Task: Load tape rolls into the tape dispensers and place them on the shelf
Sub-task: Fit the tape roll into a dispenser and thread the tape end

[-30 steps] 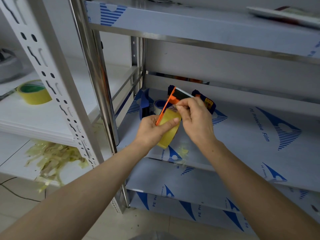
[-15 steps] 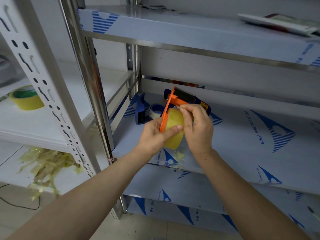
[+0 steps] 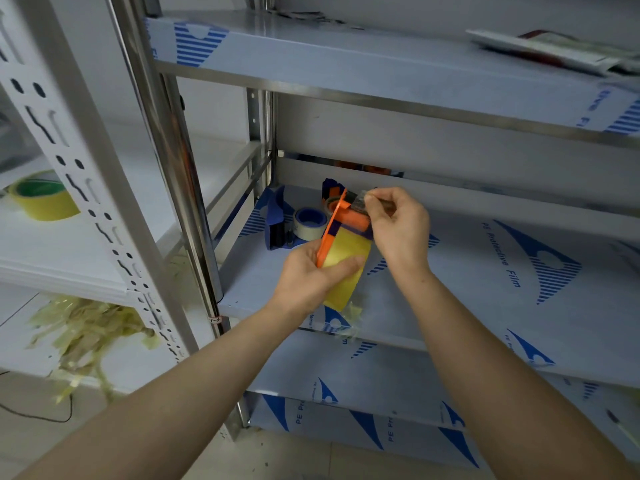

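Observation:
My left hand (image 3: 308, 275) grips an orange tape dispenser (image 3: 332, 230) with a yellowish tape roll (image 3: 346, 268) loaded in it, held over the front of the steel shelf (image 3: 485, 282). My right hand (image 3: 398, 226) pinches the clear tape end (image 3: 360, 201) and holds it stretched at the dispenser's head. Behind them on the shelf lie a blue dispenser (image 3: 277, 223), a white tape roll with a blue core (image 3: 310, 223) and another dispenser, mostly hidden by my hands.
A yellow tape roll with a green core (image 3: 43, 197) sits on the white rack at the left. Crumpled tape scraps (image 3: 86, 327) lie on that rack's lower board. A steel post (image 3: 173, 150) stands between the racks. Flat packets (image 3: 561, 51) lie on the upper shelf.
My right hand has lifted up and right from the roll, drawing the tape end toward the dispenser's head. My left hand still grips the dispenser in about the same spot.

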The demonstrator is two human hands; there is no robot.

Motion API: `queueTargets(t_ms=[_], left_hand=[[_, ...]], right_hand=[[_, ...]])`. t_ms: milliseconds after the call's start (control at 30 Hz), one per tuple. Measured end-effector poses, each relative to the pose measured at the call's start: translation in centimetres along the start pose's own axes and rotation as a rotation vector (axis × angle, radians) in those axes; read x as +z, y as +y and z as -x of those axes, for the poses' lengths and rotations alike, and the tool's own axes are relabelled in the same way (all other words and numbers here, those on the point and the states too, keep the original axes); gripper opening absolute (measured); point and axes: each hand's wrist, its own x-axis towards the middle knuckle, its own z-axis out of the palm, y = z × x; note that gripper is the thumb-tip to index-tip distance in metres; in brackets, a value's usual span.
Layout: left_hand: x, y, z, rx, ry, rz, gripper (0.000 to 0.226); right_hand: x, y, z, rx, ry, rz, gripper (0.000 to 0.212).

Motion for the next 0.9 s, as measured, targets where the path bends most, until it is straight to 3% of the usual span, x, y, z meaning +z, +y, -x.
queueTargets(t_ms=[133, 267, 367, 533, 900], left_hand=[[0.5, -0.3, 0.4, 0.018, 0.001, -0.007, 0.033], [0.8, -0.3, 0.6, 0.070, 0.029, -0.022, 0.019], [1.1, -0.4, 0.7, 0.109, 0.094, -0.079, 0.029], [1.0, -0.7, 0.6, 0.186, 0.159, -0.083, 0.055], [0.7, -0.6, 0.9, 0.245, 0.167, -0.129, 0.077]], right_hand=[[-0.4, 0.2, -0.7, 0.058, 0.008, -0.051, 0.018], [-0.4, 0.4, -1.2, 0.081, 0.002, -0.033, 0.017], [-0.3, 0.2, -1.7, 0.068, -0.004, 0.017, 0.017], [-0.3, -0.3, -1.9, -0.002, -0.025, 0.094, 0.016], [0.3, -0.2, -0.8, -0.217, 0.050, 0.105, 0.017]])
